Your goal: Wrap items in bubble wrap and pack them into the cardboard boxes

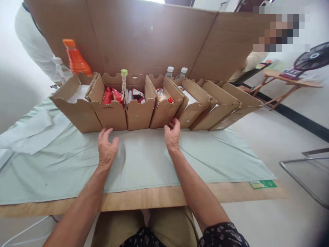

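Both empty and half-curled, left grip [106,146] and right grip [172,136] at cardboard boxes [140,117], contact unclear.

Wooden stand [312,84], ahead and to my right; fan [314,55] on top of it. Nearer me than the stand: metal tube frame [303,159], flat green-and-yellow slip [267,184].

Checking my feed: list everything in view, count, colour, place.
Boxes: seven, brown, on cloth
Packets: several, red, in boxes
Orange bottle: one, orange, behind boxes
Bottles: three, clear, behind boxes
Cap: one, green, above boxes
Panel: one, brown, behind bottles
Wrap: count unclear, whitish, left
Cloth: one, mint, on table
Table: one, brown, front
Fan: one, dark, right
Stand: one, brown, right
Person: one, pale clothing, right
Left hand: one, bare, near boxes
Right hand: one, bare, near boxes
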A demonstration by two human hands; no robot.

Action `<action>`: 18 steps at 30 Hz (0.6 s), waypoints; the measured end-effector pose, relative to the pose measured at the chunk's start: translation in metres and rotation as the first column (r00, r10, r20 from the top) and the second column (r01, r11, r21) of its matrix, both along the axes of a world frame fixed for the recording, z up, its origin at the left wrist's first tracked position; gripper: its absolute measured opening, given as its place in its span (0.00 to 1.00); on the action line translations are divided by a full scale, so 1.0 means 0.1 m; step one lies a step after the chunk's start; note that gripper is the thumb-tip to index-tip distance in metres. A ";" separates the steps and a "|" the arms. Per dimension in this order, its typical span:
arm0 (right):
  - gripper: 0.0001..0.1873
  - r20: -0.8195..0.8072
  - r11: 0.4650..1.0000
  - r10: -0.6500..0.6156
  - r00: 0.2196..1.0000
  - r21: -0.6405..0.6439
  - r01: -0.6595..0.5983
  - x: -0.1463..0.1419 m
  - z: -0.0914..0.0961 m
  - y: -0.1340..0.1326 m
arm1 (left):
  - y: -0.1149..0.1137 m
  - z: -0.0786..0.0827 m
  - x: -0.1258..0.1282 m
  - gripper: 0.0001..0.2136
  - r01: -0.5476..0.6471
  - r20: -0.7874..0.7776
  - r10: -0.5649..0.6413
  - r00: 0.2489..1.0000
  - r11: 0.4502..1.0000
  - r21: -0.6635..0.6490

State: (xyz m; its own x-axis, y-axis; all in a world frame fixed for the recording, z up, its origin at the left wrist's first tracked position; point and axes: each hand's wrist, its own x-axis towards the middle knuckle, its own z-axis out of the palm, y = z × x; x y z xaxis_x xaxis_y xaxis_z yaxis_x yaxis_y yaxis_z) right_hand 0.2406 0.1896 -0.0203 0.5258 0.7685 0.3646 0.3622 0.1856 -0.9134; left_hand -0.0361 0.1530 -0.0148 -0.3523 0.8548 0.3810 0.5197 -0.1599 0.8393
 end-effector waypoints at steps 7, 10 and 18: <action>0.41 0.032 0.998 0.039 0.999 -0.045 -0.038 0.10 -0.05 0.03 | 0.02 0.03 0.01 0.21 0.002 -0.047 -0.005 0.999 0.998 -0.058; 0.40 0.058 0.996 0.073 0.996 -0.053 -0.070 0.12 0.00 -0.03 | 0.02 0.04 0.02 0.20 0.012 -0.045 -0.014 0.999 0.998 -0.061; 0.41 0.073 0.982 0.177 0.982 -0.082 -0.171 0.06 0.05 -0.12 | 0.02 0.01 0.05 0.21 0.021 -0.101 -0.031 0.994 0.995 -0.095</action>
State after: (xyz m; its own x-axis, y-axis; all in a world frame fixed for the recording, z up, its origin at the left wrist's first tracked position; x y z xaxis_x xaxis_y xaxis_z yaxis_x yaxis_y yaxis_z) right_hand 0.2469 0.1778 -0.0150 0.3534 0.8723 0.3379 0.4025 0.1843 -0.8967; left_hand -0.0312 0.1554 -0.0135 -0.2928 0.8969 0.3314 0.5999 -0.0976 0.7941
